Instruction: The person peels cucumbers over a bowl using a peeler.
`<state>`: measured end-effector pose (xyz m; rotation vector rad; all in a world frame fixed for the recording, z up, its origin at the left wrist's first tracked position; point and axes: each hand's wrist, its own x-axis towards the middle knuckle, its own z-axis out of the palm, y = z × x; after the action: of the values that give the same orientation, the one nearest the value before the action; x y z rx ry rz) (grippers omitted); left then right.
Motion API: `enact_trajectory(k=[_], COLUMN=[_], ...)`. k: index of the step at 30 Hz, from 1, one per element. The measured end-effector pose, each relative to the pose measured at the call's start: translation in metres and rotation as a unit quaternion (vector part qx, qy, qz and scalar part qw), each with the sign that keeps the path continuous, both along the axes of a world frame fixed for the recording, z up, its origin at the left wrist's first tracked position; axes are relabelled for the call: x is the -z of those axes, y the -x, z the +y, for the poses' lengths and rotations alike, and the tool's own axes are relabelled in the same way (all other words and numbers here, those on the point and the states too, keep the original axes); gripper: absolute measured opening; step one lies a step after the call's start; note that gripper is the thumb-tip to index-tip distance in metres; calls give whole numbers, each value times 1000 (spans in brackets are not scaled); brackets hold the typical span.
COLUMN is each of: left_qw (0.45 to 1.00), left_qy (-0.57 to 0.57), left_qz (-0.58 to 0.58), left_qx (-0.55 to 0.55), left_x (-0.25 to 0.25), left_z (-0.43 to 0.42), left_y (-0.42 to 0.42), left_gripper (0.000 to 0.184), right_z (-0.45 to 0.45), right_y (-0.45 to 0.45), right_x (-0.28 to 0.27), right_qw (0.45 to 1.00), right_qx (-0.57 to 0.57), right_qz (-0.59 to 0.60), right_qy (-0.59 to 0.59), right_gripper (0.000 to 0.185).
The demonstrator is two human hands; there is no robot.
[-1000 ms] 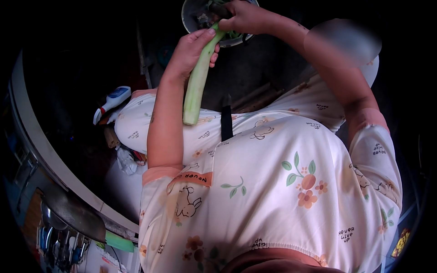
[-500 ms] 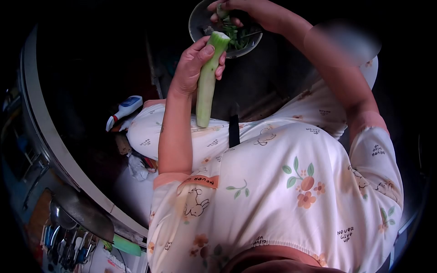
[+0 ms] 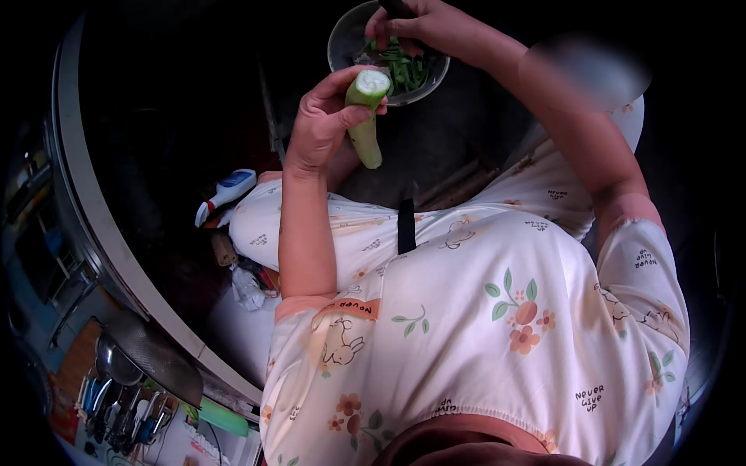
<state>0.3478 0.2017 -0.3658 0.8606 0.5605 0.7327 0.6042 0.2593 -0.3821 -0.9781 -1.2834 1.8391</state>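
Note:
My left hand (image 3: 322, 116) is wrapped round a long, pale green peeled gourd (image 3: 365, 140). Its white cut end faces up toward me and its other end points down over my lap. Just beyond it stands a bowl (image 3: 336, 58) with dark green peelings (image 3: 408, 70) in it. My right hand (image 3: 396, 31) is over the bowl's far side, its fingers curled around a dark, handle-like thing (image 3: 398, 8). What that thing is, I cannot make out.
A black strip-shaped object (image 3: 406, 225) lies across my lap. To the left are a white and blue bottle (image 3: 233, 186), a crumpled plastic bag (image 3: 247, 287) and a curved pale edge (image 3: 116, 241). Several utensils (image 3: 124, 412) and a metal strainer (image 3: 155, 357) show at lower left.
My left hand has tilted the gourd so its cut end turns toward me. The green piece seen in my right hand earlier no longer shows there. The view has shifted slightly.

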Motion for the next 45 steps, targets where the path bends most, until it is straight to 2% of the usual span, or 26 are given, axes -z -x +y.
enact_trajectory(k=[4,6,8,10,11,12,15,16,17,19,20,22,25,26,27,28,29,31,32,34,36,37,38,40,44,45], left_qw=[999,992,986,979,970,959,952,953,935,892,893,883,875,875,898,918,918,950,950,979,987,992,992,992,993,992], left_qy=[-3,-4,-23,-40,-65,-88,-64,-63,-74,-118,-116,-156,-185,-186,-130,-73,-72,-77,-78,-43,-11,19,19,21,17,17], left_qz=[52,118,154,189,225,260,295,295,346,436,435,441,447,447,419,390,391,301,301,197,156,115,116,117,115,122], left_qx=[-3,-46,-57,-69,-69,-68,-41,-43,-28,-21,-20,-36,-19,-17,-15,-14,-12,-23,-20,-29,-32,-39,-40,-39,-37,-28], left_x=[-5,-6,-6,-4,-2,-1,-2,1,7,10,12,16,16,15,12,11,14,21,24,22,20,20,20,19,20,21], left_z=[1,2,4,4,3,2,3,2,1,-3,-3,-6,-6,-5,-6,-7,-6,-3,-3,-6,-8,-7,-7,-7,-6,-5], left_y=[-3,-10,-13,-15,-18,-19,-19,-18,-17,-20,-22,-21,-17,-17,-17,-17,-15,-8,-8,-7,-7,-7,-7,-7,-7,-6], left_gripper=[48,45,47,48,49,51,44,44,40,33,33,38,35,35,35,36,36,37,37,38,40,43,43,45,45,45], right_z=[-9,-17,-23,-31,-31,-30,-27,-26,-25,-28,-30,-32,-32,-31,-29,-27,-26,-27,-27,-23,-18,-19,-21,-24,-24,-26], right_y=[2,-2,3,10,9,9,7,6,6,7,7,11,13,12,11,10,10,9,7,3,3,5,5,4,4,7], right_x=[-21,-37,-38,-31,-30,-27,-20,-22,-22,-13,-8,0,13,17,19,21,23,8,3,10,12,10,10,8,18,19], right_qw=[998,986,986,953,961,961,968,957,942,929,913,913,921,929,929,960,981,989,992,995,990,989,989,993,994,990], right_qx=[-31,-89,-97,-51,-69,-71,-65,-63,-61,-70,-78,-73,-55,-42,-41,-18,4,10,13,11,25,35,35,30,17,33], right_qz=[48,-137,-132,-194,-202,-203,-184,-241,-297,-315,-334,-334,-331,-328,-329,-263,-194,-146,-98,-56,39,47,48,-83,-89,-130], right_qy=[7,-27,-26,-227,-176,-174,-156,-149,-141,-181,-220,-221,-197,-166,-164,-90,-15,31,78,80,134,133,133,72,67,38], right_gripper=[11,25,29,34,35,35,35,35,36,35,35,32,25,22,22,19,18,19,20,23,11,14,14,27,29,31])
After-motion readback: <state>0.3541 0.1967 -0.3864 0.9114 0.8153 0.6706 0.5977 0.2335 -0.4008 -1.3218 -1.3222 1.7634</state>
